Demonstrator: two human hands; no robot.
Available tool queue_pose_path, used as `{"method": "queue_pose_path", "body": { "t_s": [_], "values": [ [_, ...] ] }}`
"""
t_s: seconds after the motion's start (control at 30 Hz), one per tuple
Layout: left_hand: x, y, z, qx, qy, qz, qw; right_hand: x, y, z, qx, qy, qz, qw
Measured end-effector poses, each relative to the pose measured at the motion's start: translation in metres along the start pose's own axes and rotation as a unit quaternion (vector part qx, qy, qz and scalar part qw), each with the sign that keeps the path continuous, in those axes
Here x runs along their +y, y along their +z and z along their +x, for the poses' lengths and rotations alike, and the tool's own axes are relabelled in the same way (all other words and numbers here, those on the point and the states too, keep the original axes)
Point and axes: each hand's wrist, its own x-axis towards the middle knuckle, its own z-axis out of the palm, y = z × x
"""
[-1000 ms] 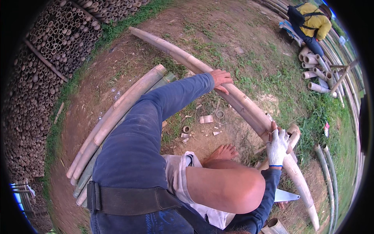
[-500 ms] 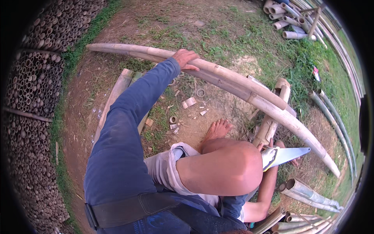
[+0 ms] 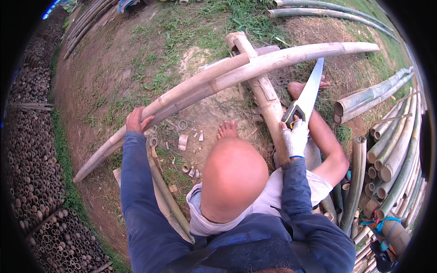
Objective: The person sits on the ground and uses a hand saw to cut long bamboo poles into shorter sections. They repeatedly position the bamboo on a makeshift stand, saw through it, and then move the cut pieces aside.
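Note:
My bare left hand (image 3: 137, 120) grips a bamboo pole (image 3: 189, 88) toward its left end, with the thumb on the side nearer me. A longer bamboo pole (image 3: 309, 53) lies alongside it and reaches farther right. Both cross over a thick bamboo post (image 3: 268, 103), lying on the ground and pointing away from me, close to its far end. In a white glove, my right hand (image 3: 297, 139) closes round the black and yellow handle of a handsaw (image 3: 311, 88). The saw's blade points away from me, its tip just short of the longer pole.
Small bamboo offcuts (image 3: 183, 142) lie on the dirt by my bare foot. Cut bamboo (image 3: 396, 154) is heaped at the right, with two thick poles (image 3: 364, 98) beyond. Stacked bamboo tubes (image 3: 32, 154) line the left side. More poles (image 3: 327, 13) lie at the far right.
My view has turned to the right. The gloved right hand and saw, half hidden behind my knee before, now show fully, with the blade pointing away from me. My left hand still grips the pole.

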Motion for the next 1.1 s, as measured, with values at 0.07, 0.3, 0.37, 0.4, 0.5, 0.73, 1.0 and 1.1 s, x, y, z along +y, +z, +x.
{"method": "queue_pose_path", "body": {
  "t_s": [0.07, 0.3, 0.37, 0.4, 0.5, 0.73, 1.0, 1.1],
  "values": [
    [0.0, 0.001, 0.0, 0.004, -0.007, 0.002, 1.0, 0.009, 0.004, 0.007, -0.055, -0.003, 0.031, 0.998],
    [-0.006, 0.005, -0.002, 0.021, 0.02, -0.009, 1.0, 0.003, -0.026, 0.003, 0.089, 0.083, 0.279, 0.952],
    [-0.006, 0.005, -0.002, 0.019, 0.013, -0.001, 1.0, -0.005, -0.05, -0.008, 0.147, 0.086, 0.333, 0.927],
    [-0.006, 0.005, -0.001, 0.016, 0.015, -0.002, 1.0, -0.009, -0.063, -0.014, 0.129, 0.133, 0.388, 0.903],
    [-0.005, 0.004, -0.001, 0.011, 0.02, -0.009, 1.0, -0.023, -0.087, -0.045, 0.135, 0.157, 0.466, 0.86],
    [-0.003, 0.003, -0.002, 0.013, 0.018, -0.026, 0.999, -0.008, -0.089, -0.054, -0.06, 0.073, 0.619, 0.78],
    [-0.004, 0.004, -0.001, 0.0, 0.0, -0.024, 1.0, -0.056, -0.067, -0.003, -0.177, 0.007, 0.538, 0.824],
    [-0.005, 0.005, -0.002, 0.018, 0.021, -0.014, 1.0, -0.069, -0.071, 0.0, -0.163, -0.054, 0.513, 0.841]
  ]
}}
